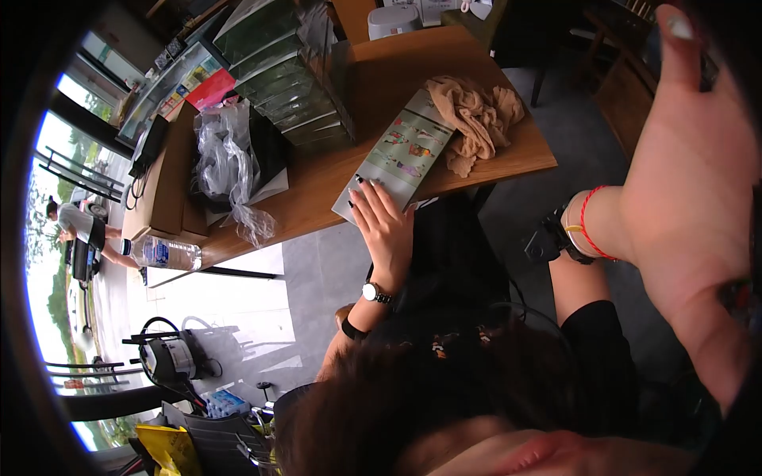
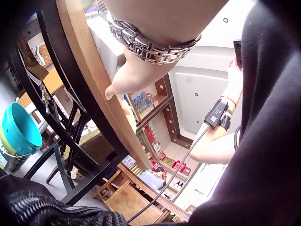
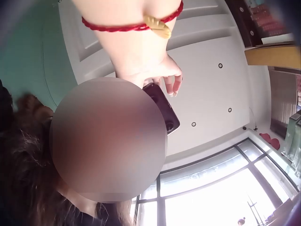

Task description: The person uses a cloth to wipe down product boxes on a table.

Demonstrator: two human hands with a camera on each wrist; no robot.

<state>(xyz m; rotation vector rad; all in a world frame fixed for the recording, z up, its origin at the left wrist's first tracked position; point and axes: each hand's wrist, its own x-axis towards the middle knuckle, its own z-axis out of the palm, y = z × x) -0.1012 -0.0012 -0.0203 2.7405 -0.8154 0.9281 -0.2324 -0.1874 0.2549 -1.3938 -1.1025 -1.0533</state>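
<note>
In the head view my left hand rests on the near end of a flat, pale box printed with small colourful figures, its fingers straight. The box lies slantwise on the wooden table. A crumpled tan cloth overlaps its far end. My right hand is raised close to the head camera, thumb extended. In the right wrist view, that hand's fingers bend beside a dark device with a round lens, held up near the head. I cannot tell whether they grip it.
On the wooden table stand stacked dark green boxes in clear wrap. Crumpled clear plastic, a cardboard box and a water bottle are to the left. A vacuum cleaner stands on the floor.
</note>
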